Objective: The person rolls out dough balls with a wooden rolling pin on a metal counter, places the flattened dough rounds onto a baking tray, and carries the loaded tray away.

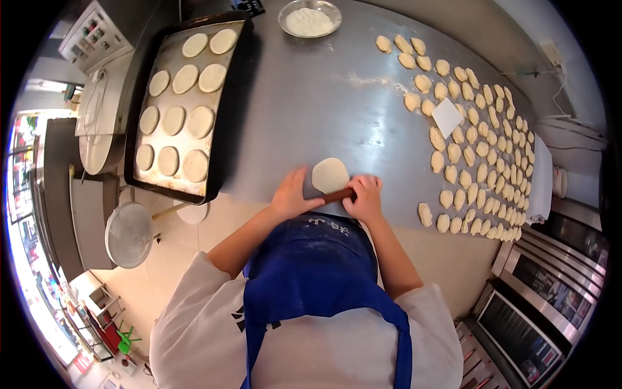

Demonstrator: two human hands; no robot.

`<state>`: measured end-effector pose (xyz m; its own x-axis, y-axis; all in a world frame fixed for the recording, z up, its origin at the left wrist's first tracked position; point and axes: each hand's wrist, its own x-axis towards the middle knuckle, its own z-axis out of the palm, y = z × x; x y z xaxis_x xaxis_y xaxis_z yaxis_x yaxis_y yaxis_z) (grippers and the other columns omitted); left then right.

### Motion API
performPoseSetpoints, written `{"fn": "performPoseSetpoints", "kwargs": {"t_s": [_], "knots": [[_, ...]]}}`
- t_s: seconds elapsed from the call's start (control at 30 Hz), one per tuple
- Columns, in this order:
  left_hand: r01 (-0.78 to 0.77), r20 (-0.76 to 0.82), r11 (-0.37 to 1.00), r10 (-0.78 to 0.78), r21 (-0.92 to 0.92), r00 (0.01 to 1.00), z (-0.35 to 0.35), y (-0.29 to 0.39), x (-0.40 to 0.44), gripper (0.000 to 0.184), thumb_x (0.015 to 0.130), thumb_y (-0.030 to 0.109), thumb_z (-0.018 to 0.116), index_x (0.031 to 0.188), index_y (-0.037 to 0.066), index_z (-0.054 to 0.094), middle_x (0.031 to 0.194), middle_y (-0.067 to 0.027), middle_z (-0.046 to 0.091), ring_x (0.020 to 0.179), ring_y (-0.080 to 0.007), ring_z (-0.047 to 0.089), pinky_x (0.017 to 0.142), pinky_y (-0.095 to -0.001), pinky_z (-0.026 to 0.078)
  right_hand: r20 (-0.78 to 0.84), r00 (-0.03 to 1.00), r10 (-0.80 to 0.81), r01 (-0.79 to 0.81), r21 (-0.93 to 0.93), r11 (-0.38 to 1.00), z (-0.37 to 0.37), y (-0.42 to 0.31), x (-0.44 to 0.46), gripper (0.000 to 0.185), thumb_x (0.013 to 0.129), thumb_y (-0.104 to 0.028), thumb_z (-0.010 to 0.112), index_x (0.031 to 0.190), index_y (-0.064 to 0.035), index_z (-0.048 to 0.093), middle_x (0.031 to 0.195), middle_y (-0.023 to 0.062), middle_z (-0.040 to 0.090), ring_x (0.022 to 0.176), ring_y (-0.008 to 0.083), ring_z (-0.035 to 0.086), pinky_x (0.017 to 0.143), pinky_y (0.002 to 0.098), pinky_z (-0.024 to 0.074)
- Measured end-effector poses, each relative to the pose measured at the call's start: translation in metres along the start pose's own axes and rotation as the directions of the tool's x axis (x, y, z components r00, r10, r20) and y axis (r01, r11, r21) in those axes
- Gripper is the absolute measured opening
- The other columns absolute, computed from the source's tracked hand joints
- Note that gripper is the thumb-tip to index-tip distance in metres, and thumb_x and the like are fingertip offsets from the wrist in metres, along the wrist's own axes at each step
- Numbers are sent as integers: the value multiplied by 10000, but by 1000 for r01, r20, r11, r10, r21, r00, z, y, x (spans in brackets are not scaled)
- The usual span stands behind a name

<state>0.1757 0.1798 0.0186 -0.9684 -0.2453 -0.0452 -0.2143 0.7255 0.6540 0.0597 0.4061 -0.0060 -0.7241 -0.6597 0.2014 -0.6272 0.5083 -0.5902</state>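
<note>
A flat round of dough (330, 174) lies on the steel table near its front edge, just in front of me. A short brown rolling pin (338, 195) rests across the near edge of the dough. My right hand (365, 196) is closed around the pin's right end. On the left side, my left hand (291, 194) has its fingers stretched out beside the dough. Its thumb reaches to the pin's left end; whether it presses on the pin I cannot tell.
A black-rimmed baking tray (217, 123) with several dough rounds stands at the left. Many small dough pieces (481, 173) cover the table's right side, with a white scraper (447, 117) among them. A metal bowl of flour (309, 22) sits at the back. Ovens (521, 334) stand at lower right.
</note>
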Motion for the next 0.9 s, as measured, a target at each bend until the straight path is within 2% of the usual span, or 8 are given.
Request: {"fn": "performPoseSetpoints", "kwargs": {"t_s": [0.1,0.2,0.27,0.33,0.47,0.6,0.7,0.9], "knots": [[295,509,953,-285,63,812,-25,10,10,661,832,441,790,1276,5,569,1095,-243,707,1045,-430,683,953,-493,532,-466,884,24,-123,-183,975,29,-33,67,187,796,-255,740,901,-120,664,955,32,656,1000,295,595,990,487,382],[472,261,881,-451,-21,853,-5,-24,-3,507,876,405,743,1186,29,604,1036,-267,707,999,-436,685,879,-517,544,-17,977,212,-211,48,976,80,-13,87,238,887,-339,728,961,-122,666,942,49,670,979,301,603,943,475,414],[489,195,868,-466,-90,863,-3,-45,-16,466,892,381,729,1164,27,595,1009,-252,714,973,-442,686,856,-517,550,133,989,69,-52,-126,991,96,-8,83,267,913,-356,712,1016,-117,656,930,57,679,959,304,609,914,467,428],[374,76,927,-370,-40,926,0,-61,-25,444,899,370,727,1166,39,598,1011,-231,718,968,-431,689,836,-518,553,286,955,75,-13,-215,977,86,-23,88,342,923,-388,701,1115,-111,646,1104,94,684,1063,311,591,958,474,421],[310,250,935,-345,171,905,-12,-43,-5,414,907,329,724,1218,84,601,1044,-198,716,953,-398,696,805,-503,565,-47,993,-110,96,-229,969,82,-22,88,402,901,-358,716,1208,-111,634,1534,148,419,1319,340,440,1112,506,312],[-106,290,974,44,201,956,-7,-25,3,460,904,304,713,1311,134,584,1370,-124,603,1233,-321,594,975,-452,522,-146,989,-9,-34,-294,955,48,-20,19,352,878,-335,723,1138,-110,650,1396,132,507,1256,333,472,1112,544,279],[-246,44,885,249,395,967,18,-25,8,499,923,315,691,1362,105,579,1505,-118,500,1395,-323,458,1110,-459,425,-165,963,211,-256,-336,906,38,-17,-24,291,877,-340,707,1053,-113,660,1203,102,594,1160,313,517,1078,547,296],[-129,-62,842,189,524,980,18,-22,119,503,958,337,627,1385,77,580,1508,-136,512,1406,-333,462,1132,-468,409,-187,966,181,-239,-361,901,33,20,85,308,922,-347,651,1101,-97,637,1106,108,638,1040,328,586,971,496,396]]}}
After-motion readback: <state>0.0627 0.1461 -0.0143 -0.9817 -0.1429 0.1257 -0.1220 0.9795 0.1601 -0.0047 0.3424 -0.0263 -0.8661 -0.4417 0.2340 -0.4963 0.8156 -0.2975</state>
